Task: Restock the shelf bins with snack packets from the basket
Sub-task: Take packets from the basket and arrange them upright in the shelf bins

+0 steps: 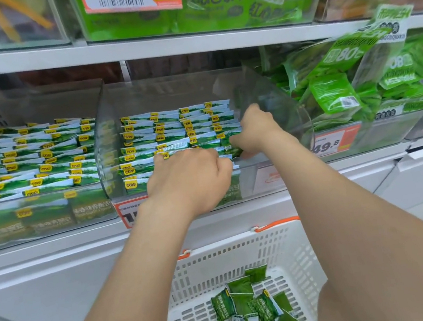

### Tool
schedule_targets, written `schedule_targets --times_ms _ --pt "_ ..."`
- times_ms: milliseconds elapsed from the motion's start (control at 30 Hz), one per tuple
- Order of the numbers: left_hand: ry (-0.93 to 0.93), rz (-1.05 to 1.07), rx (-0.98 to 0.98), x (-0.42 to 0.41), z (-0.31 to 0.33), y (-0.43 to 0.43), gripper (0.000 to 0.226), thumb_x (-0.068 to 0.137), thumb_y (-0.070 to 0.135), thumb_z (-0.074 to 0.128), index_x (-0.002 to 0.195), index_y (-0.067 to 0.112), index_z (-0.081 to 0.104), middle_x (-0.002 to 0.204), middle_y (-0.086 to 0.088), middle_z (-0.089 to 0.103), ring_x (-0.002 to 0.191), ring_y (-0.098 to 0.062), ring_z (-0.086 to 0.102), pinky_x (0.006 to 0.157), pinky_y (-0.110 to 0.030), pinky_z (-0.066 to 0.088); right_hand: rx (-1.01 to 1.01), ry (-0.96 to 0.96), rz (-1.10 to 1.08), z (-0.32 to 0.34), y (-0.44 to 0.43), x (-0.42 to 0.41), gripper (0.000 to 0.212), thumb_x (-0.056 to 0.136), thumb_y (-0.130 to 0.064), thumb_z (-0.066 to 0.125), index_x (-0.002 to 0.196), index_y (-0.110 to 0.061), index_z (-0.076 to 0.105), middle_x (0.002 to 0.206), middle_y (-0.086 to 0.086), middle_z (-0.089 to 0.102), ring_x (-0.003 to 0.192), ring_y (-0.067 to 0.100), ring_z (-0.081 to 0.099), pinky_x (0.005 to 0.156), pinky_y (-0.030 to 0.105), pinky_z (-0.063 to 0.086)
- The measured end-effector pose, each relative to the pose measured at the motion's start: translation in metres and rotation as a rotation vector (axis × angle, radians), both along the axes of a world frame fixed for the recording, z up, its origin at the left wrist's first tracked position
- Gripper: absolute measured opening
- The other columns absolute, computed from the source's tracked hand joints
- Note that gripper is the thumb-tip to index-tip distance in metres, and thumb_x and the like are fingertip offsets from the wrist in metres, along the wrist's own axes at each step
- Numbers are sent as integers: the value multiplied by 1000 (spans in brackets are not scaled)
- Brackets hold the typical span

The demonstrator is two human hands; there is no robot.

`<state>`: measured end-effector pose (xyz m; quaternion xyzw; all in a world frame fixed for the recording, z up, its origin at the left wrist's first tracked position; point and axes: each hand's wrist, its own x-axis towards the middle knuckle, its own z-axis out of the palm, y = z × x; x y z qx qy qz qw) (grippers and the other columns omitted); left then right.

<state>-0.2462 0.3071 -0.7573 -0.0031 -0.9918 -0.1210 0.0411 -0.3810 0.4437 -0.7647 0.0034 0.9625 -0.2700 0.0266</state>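
Observation:
Both hands reach into the clear middle shelf bin (106, 138), which holds rows of small green snack packets (171, 127) with yellow logos. My left hand (191, 177) sits at the bin's front edge, its fingers curled on the front row of packets. My right hand (253, 131) is a little deeper and to the right, and its fingers pinch a green packet (235, 149) among the rows. Below stands a white plastic basket (248, 252) with orange handles, holding several loose green packets (255, 310).
The left bin (23, 163) is full of the same packets. To the right, a bin holds larger green bags (359, 79). Price tags (334, 141) hang on the bin fronts. An upper shelf (157, 46) carries more clear bins overhead.

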Motion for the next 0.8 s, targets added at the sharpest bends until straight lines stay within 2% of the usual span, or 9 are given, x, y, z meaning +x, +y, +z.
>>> schedule_targets --times_ms 100,167,267,400,500,600,667,733,800 --pt "-2 2 4 1 1 0 37 101 40 24 84 23 52 96 -3 61 86 -29 52 106 -58 37 -36 8 73 0 -1 1 33 89 -26 76 109 -8 57 113 13 57 98 32 69 75 34 54" --pt "-4 2 4 1 1 0 37 100 40 23 84 23 52 95 -2 61 86 -29 52 106 -58 37 -10 -4 78 0 -1 2 29 89 -31 76 101 -8 64 110 13 59 86 30 72 78 37 60" --pt "-9 0 -14 1 0 0 38 100 40 24 85 23 55 96 -2 62 88 -28 53 106 -57 37 66 -43 104 5 0 6 15 92 -20 62 102 -9 62 117 17 62 84 30 71 80 40 62" --pt "84 8 -48 4 -4 1 39 98 39 26 89 25 61 95 -3 66 89 -28 52 105 -53 38 148 -176 218 22 6 20 44 93 -8 39 130 -7 63 124 18 66 86 26 64 78 36 54" --pt "255 36 -49 7 -9 4 39 98 41 33 103 29 69 101 2 71 100 -26 58 102 -47 39 155 -111 249 27 15 37 45 90 -5 41 129 1 63 133 23 63 119 39 61 99 47 53" --pt "465 57 -9 10 -16 4 30 99 41 45 108 29 71 110 6 72 107 -24 59 98 -44 38 121 214 176 30 23 62 35 84 -11 47 111 -12 70 117 20 66 109 40 58 88 42 53" --pt "674 -5 67 18 -22 6 19 98 31 56 108 22 70 111 3 70 106 -26 59 93 -43 40 105 397 174 36 25 84 37 78 -18 44 101 -21 72 103 14 70 98 38 63 81 42 56" --pt "906 -113 191 31 -33 15 11 94 14 65 103 11 71 106 -4 67 99 -31 59 84 -44 45 133 470 209 42 29 110 34 77 -24 41 92 -23 71 91 10 68 89 38 61 71 39 53" --pt "1007 -151 252 44 -49 30 8 88 3 68 96 5 71 97 -9 65 89 -34 59 75 -44 47 218 393 273 44 36 134 25 83 -25 47 95 -20 69 88 9 57 86 39 53 70 37 46"
